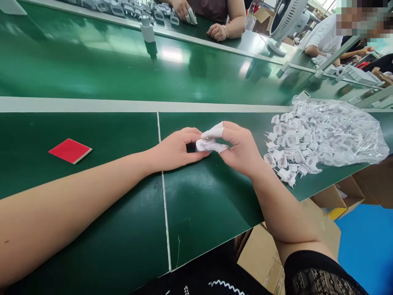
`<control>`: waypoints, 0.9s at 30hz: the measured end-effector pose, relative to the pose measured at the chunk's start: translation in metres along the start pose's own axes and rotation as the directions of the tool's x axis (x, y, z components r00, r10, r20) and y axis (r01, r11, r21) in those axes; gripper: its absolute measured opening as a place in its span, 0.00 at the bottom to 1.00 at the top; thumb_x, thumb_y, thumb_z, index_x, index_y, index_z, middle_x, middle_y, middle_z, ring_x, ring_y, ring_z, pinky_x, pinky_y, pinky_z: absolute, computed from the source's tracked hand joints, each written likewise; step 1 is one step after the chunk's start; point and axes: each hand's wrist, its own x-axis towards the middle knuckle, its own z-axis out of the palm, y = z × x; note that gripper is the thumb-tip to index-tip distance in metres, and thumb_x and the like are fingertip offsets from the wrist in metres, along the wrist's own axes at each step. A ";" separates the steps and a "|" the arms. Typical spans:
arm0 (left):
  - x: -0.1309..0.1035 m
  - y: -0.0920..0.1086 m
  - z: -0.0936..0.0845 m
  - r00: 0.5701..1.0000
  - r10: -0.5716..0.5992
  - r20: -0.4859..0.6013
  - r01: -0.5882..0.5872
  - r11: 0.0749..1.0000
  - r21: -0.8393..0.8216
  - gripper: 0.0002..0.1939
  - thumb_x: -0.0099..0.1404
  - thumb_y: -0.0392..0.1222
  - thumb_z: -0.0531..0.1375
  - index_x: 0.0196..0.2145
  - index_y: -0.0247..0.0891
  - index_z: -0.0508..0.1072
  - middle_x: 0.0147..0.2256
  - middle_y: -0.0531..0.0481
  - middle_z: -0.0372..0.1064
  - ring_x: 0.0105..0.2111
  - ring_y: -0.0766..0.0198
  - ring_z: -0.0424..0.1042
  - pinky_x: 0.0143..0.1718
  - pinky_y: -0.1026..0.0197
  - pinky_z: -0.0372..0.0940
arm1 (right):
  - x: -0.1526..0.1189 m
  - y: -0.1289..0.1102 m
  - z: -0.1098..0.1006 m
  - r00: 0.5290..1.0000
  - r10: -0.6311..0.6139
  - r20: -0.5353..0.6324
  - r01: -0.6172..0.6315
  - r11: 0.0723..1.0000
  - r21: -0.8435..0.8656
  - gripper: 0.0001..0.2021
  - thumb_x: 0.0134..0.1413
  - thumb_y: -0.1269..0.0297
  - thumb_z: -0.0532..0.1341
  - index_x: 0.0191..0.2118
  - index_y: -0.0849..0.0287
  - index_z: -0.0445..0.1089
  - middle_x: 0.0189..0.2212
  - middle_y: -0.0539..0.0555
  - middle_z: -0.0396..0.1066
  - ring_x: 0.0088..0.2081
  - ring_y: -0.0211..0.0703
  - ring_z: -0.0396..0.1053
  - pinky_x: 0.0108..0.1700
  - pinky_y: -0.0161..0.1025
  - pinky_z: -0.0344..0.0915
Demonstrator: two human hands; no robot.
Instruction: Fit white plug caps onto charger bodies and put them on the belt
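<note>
Near the middle of the green table, my left hand (178, 149) pinches a small white plastic part (202, 145) between thumb and fingers. My right hand (236, 145) meets it from the right, its thumb and a finger in white finger covers closed on the same part. The fingers hide much of the part's shape. To the right of my right hand lies a pile of white plastic pieces (291, 141), some with pins, spilling from a clear plastic bag (353, 131).
A red square (70, 150) lies on the table (123, 229) at left. Beyond a pale rail (92, 105) run a green surface, a white bottle (147, 30), a person's hands (217, 32) and a fan (288, 20). Cardboard boxes (264, 258) stand below the table's right edge.
</note>
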 end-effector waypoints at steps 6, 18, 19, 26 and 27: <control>0.001 0.001 -0.001 0.999 -0.050 0.013 0.050 0.999 0.011 0.15 0.60 0.56 0.64 0.38 0.44 0.80 0.43 0.51 0.72 0.48 0.52 0.70 0.54 0.55 0.67 | 0.000 0.002 0.000 0.999 -0.050 0.001 0.050 0.983 -0.179 0.17 0.59 0.76 0.57 0.47 0.52 0.77 0.38 0.53 0.74 0.43 0.45 0.70 0.44 0.40 0.67; 0.002 0.005 -0.001 0.999 -0.038 0.022 0.038 0.999 0.013 0.09 0.62 0.49 0.66 0.37 0.44 0.81 0.41 0.51 0.71 0.47 0.51 0.70 0.48 0.56 0.67 | 0.002 0.001 0.001 0.997 -0.079 -0.010 0.075 0.978 -0.196 0.15 0.59 0.76 0.56 0.44 0.53 0.78 0.36 0.52 0.73 0.39 0.42 0.70 0.39 0.37 0.65; 0.002 0.006 -0.001 0.999 -0.048 0.021 0.048 0.999 0.015 0.08 0.62 0.47 0.66 0.37 0.44 0.81 0.41 0.52 0.71 0.47 0.51 0.71 0.49 0.56 0.67 | 0.002 0.000 0.002 0.997 -0.076 -0.011 0.072 0.974 -0.215 0.16 0.59 0.76 0.56 0.44 0.53 0.78 0.36 0.52 0.73 0.39 0.42 0.70 0.39 0.37 0.65; 0.001 0.008 0.000 0.998 -0.066 0.002 0.066 0.998 0.015 0.05 0.62 0.44 0.67 0.34 0.42 0.80 0.41 0.52 0.71 0.47 0.51 0.70 0.50 0.56 0.66 | 0.004 -0.004 0.004 0.994 -0.097 -0.053 0.071 0.926 -0.370 0.14 0.57 0.75 0.57 0.40 0.52 0.77 0.30 0.50 0.70 0.31 0.40 0.65 0.31 0.35 0.57; 0.001 0.008 0.000 0.998 -0.059 0.002 0.059 0.998 0.016 0.05 0.63 0.45 0.66 0.34 0.43 0.80 0.41 0.52 0.71 0.47 0.51 0.70 0.49 0.56 0.66 | 0.004 -0.004 0.005 0.992 -0.108 -0.062 0.075 0.918 -0.390 0.14 0.56 0.75 0.57 0.39 0.52 0.77 0.29 0.50 0.69 0.30 0.39 0.64 0.30 0.35 0.56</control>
